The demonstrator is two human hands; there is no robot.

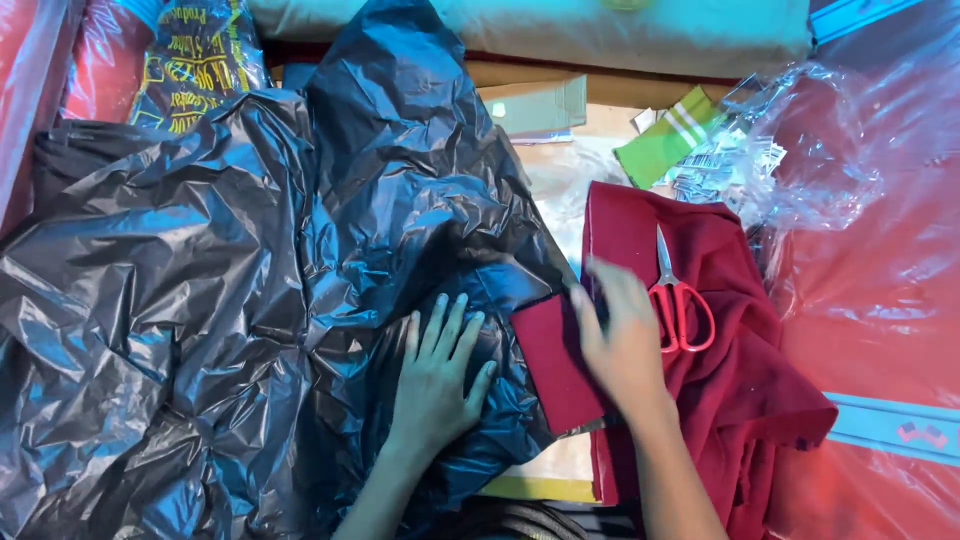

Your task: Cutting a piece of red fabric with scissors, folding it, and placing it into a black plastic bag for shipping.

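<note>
The left hand (pixel 435 375) lay flat, fingers spread and its grip open, palm down on a large crumpled black plastic bag (pixel 220 290) that covered most of the left half of the surface. Just to its right, the right hand (pixel 620 335) was blurred, its fingers loosely extended over a folded dark red cloth (pixel 555 365) that stuck out from the edge of the bag; whether its grip had closed on the cloth could not be told. Beyond that hand a larger heap of the same red fabric (pixel 740 380) was bunched up, and a pair of red-handled scissors (pixel 675 295) rested on top of it, blades pointing away from the person, just beside the right hand's fingers. Farther back lay a green piece with white stripes (pixel 665 145), and clear crinkled plastic wrap (pixel 830 140) spread over the right side. A yellow and black printed bag (pixel 195 60) sat at the far left.
</note>
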